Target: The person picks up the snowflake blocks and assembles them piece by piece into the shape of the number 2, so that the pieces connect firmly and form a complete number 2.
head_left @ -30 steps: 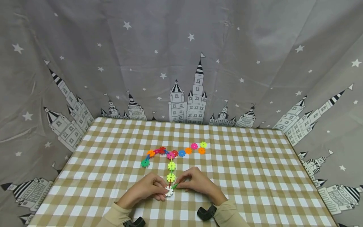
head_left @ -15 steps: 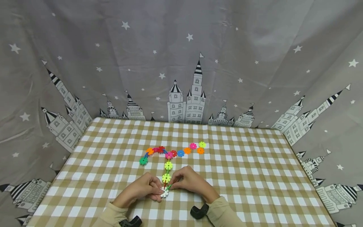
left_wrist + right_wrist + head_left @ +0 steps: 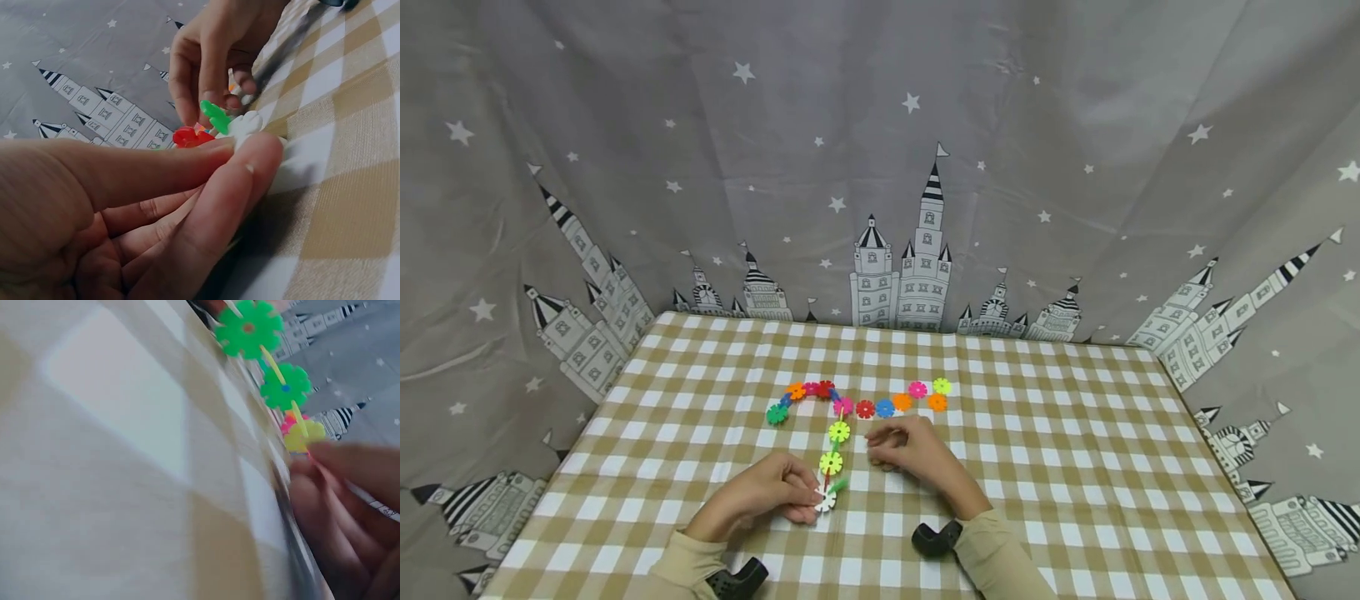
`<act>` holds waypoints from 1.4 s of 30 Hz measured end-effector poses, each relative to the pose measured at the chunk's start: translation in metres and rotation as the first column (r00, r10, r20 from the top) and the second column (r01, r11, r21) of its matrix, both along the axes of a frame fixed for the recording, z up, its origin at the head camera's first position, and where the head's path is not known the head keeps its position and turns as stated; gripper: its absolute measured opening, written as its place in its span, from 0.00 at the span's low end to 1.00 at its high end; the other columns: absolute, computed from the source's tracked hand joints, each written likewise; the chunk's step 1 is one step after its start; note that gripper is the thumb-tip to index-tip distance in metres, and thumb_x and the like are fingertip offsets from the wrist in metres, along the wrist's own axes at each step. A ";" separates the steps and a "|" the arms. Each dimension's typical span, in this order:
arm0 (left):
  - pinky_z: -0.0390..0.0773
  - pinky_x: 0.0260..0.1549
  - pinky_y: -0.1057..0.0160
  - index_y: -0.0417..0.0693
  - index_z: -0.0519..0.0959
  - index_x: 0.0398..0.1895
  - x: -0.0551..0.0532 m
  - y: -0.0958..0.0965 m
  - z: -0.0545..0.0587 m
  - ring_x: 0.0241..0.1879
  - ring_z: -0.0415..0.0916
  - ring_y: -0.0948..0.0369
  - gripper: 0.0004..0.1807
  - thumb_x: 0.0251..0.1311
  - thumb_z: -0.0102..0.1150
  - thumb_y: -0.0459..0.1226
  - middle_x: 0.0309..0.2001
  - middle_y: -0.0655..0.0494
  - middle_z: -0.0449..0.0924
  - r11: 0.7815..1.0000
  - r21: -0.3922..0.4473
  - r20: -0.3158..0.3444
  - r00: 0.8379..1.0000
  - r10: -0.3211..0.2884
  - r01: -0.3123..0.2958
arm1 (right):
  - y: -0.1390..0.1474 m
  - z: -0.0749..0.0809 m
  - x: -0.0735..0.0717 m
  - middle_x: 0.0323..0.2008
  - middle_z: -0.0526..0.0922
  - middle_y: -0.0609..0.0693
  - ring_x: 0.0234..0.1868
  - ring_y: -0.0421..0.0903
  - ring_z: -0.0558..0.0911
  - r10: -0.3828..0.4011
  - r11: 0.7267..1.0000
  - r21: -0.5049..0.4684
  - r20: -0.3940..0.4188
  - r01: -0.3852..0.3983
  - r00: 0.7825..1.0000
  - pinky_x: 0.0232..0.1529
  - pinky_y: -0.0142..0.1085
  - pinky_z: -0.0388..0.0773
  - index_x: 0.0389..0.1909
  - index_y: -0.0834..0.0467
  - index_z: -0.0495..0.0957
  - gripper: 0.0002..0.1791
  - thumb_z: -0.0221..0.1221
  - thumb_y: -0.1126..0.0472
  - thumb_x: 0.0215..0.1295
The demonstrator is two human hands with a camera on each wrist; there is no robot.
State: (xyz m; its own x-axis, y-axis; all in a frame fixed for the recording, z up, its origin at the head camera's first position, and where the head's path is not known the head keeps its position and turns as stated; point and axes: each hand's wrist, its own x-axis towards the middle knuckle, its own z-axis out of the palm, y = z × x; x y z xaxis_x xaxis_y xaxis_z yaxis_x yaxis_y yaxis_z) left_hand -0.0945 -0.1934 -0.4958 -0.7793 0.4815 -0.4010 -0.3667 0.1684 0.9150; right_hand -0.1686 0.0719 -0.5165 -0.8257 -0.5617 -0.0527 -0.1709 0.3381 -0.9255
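My left hand (image 3: 767, 489) pinches a white notched plastic disc (image 3: 826, 498) between thumb and fingers. A green disc (image 3: 840, 483) stands slotted into the white disc's upper right edge. From the white disc a chain of joined discs, with yellow discs (image 3: 831, 463) among them, runs away over the cloth and curves left to a green end disc (image 3: 777, 414). In the left wrist view, the green disc (image 3: 215, 117) and a red disc (image 3: 190, 136) show beyond the pinched white one. My right hand (image 3: 913, 450) hovers right of the chain, fingers loosely curled, nothing visible in them.
Beyond the right hand lie separate discs: a red one (image 3: 865, 409), a blue one (image 3: 885, 408), a pink one (image 3: 917, 389) and several others. A checked cloth (image 3: 1037, 467) covers the table. A grey castle-print curtain (image 3: 790, 167) hangs behind.
My right hand has let go of the green disc, now slotted in the white one, and moved up and right toward the loose discs. The held chain end has shifted slightly left.
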 end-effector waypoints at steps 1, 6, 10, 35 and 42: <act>0.85 0.26 0.71 0.24 0.79 0.38 0.000 -0.001 0.000 0.24 0.86 0.66 0.06 0.63 0.61 0.24 0.26 0.52 0.87 1.000 0.003 -0.001 1.000 -0.004 0.004 | -0.001 0.000 -0.003 0.35 0.91 0.54 0.27 0.38 0.86 -0.036 0.999 0.000 -0.007 0.036 0.999 0.30 0.32 0.85 0.46 0.62 0.87 0.10 0.69 0.63 0.66; 0.85 0.25 0.71 0.25 0.80 0.38 -0.001 -0.004 0.002 0.23 0.85 0.67 0.07 0.64 0.63 0.27 0.24 0.53 0.86 1.000 -0.001 -0.015 1.000 -0.026 0.026 | -0.012 0.001 -0.018 0.28 0.85 0.50 0.20 0.37 0.81 -0.124 0.988 0.081 -0.097 0.132 0.987 0.24 0.31 0.82 0.53 0.62 0.84 0.15 0.67 0.61 0.68; 0.84 0.24 0.70 0.28 0.79 0.38 0.000 -0.004 0.001 0.22 0.84 0.66 0.07 0.64 0.63 0.28 0.24 0.54 0.85 1.000 -0.002 -0.021 0.999 -0.028 0.028 | -0.021 0.001 -0.027 0.22 0.81 0.45 0.15 0.37 0.76 -0.121 0.971 0.185 -0.155 0.149 0.980 0.23 0.31 0.77 0.60 0.59 0.81 0.21 0.67 0.57 0.69; 0.85 0.26 0.68 0.32 0.77 0.38 -0.002 0.006 -0.003 0.26 0.86 0.62 0.10 0.63 0.68 0.31 0.26 0.51 0.87 0.999 -0.028 -0.071 0.997 0.014 -0.016 | 0.008 -0.001 0.016 0.32 0.90 0.57 0.25 0.41 0.87 -0.047 0.985 -0.135 0.383 0.106 0.922 0.30 0.34 0.87 0.46 0.66 0.83 0.12 0.69 0.64 0.66; 0.86 0.27 0.67 0.30 0.76 0.38 -0.001 0.012 -0.006 0.26 0.86 0.62 0.10 0.63 0.67 0.29 0.26 0.51 0.87 1.000 -0.001 -0.079 0.997 0.025 -0.025 | 0.016 0.001 0.027 0.37 0.92 0.58 0.29 0.39 0.88 0.010 0.977 -0.190 0.483 0.094 0.875 0.33 0.31 0.87 0.49 0.67 0.84 0.14 0.67 0.62 0.68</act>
